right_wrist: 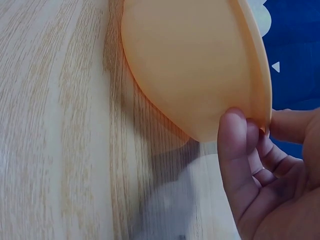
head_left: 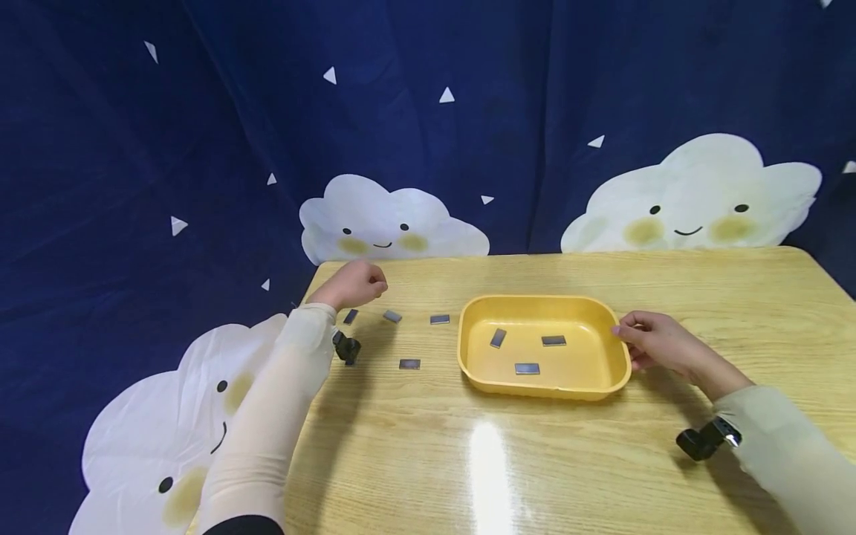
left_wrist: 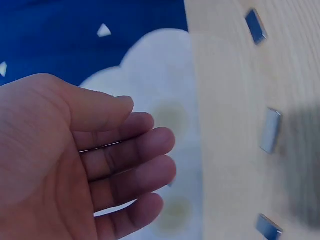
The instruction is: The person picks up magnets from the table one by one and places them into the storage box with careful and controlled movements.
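Note:
A yellow plastic tray [head_left: 545, 388] sits on the table with three small flat rectangular metallic pieces inside, one a dark grey piece [head_left: 553, 341]. My right hand [head_left: 658, 343] pinches the tray's right rim between thumb and fingers; the right wrist view shows the tray wall [right_wrist: 190, 65] in that grip. Over the table's far left part hovers my left hand [head_left: 354, 284], its fingers loosely bent and nothing in them, as the left wrist view shows. Nearest to it lie a dark piece [head_left: 351, 316] and a greyer piece [head_left: 392, 316].
Two more metallic pieces lie left of the tray: one piece [head_left: 439, 319] close to its rim and another piece [head_left: 410, 364] nearer the front. The wooden table [head_left: 401, 461] meets a dark blue curtain [head_left: 428, 148] with white clouds at its back and left edges.

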Action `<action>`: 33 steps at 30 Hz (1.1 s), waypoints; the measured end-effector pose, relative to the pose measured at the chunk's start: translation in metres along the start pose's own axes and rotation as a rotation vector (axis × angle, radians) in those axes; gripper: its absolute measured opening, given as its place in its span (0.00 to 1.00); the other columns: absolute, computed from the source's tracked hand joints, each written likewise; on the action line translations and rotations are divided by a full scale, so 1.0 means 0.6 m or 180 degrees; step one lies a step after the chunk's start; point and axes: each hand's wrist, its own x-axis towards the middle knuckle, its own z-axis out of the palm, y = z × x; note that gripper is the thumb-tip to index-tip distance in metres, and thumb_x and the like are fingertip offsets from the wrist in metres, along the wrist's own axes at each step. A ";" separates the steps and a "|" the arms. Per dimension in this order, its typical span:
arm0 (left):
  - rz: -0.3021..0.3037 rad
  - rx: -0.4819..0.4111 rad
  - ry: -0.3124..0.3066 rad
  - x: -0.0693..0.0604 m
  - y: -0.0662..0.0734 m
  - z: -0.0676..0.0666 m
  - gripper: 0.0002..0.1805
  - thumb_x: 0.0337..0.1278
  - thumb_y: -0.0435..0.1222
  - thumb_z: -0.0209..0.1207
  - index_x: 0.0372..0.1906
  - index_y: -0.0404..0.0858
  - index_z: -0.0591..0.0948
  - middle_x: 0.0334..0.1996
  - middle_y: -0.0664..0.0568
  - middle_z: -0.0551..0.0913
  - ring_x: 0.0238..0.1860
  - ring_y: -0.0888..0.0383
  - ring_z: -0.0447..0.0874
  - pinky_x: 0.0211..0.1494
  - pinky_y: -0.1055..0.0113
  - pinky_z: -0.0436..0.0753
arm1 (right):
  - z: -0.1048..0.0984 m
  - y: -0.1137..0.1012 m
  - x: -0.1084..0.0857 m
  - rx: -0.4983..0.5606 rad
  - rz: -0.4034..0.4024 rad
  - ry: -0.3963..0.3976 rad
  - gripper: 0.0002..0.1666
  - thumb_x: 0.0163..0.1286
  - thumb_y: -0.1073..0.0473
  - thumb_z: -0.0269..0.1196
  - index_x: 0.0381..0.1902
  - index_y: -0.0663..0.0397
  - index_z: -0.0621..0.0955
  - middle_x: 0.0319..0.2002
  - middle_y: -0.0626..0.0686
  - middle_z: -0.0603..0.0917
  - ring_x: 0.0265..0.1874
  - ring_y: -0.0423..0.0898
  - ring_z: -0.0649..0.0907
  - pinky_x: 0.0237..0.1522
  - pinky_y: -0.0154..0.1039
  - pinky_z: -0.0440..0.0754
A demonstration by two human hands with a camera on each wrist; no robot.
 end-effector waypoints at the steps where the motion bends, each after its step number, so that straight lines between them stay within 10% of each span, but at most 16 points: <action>1: -0.0051 0.0011 0.0014 0.001 -0.008 0.004 0.13 0.68 0.37 0.51 0.40 0.36 0.85 0.31 0.49 0.82 0.32 0.54 0.75 0.44 0.60 0.75 | 0.000 0.001 0.000 0.0000 -0.0001 0.0002 0.22 0.79 0.52 0.50 0.52 0.71 0.70 0.34 0.50 0.80 0.29 0.40 0.83 0.32 0.39 0.86; 19: -0.0687 -0.0344 0.0004 0.012 -0.110 0.058 0.18 0.69 0.38 0.49 0.49 0.31 0.84 0.42 0.41 0.86 0.26 0.58 0.73 0.39 0.63 0.75 | -0.002 0.006 0.004 0.0060 0.0016 -0.0024 0.23 0.79 0.51 0.51 0.53 0.70 0.70 0.33 0.49 0.80 0.28 0.40 0.83 0.31 0.40 0.86; 26: -0.1082 -0.0247 0.0112 0.024 -0.142 0.073 0.12 0.63 0.36 0.48 0.27 0.38 0.79 0.15 0.55 0.69 0.17 0.59 0.61 0.27 0.65 0.66 | -0.001 0.004 0.005 0.0037 0.0022 -0.0017 0.23 0.79 0.51 0.50 0.52 0.70 0.70 0.32 0.49 0.80 0.27 0.40 0.82 0.31 0.39 0.85; 33: -0.1446 -0.0354 0.0003 0.032 -0.177 0.090 0.14 0.64 0.39 0.51 0.21 0.44 0.71 0.12 0.58 0.62 0.16 0.60 0.58 0.24 0.66 0.65 | -0.001 0.002 0.000 0.0063 0.0036 -0.0029 0.22 0.79 0.52 0.50 0.51 0.70 0.70 0.32 0.49 0.80 0.28 0.40 0.82 0.31 0.39 0.85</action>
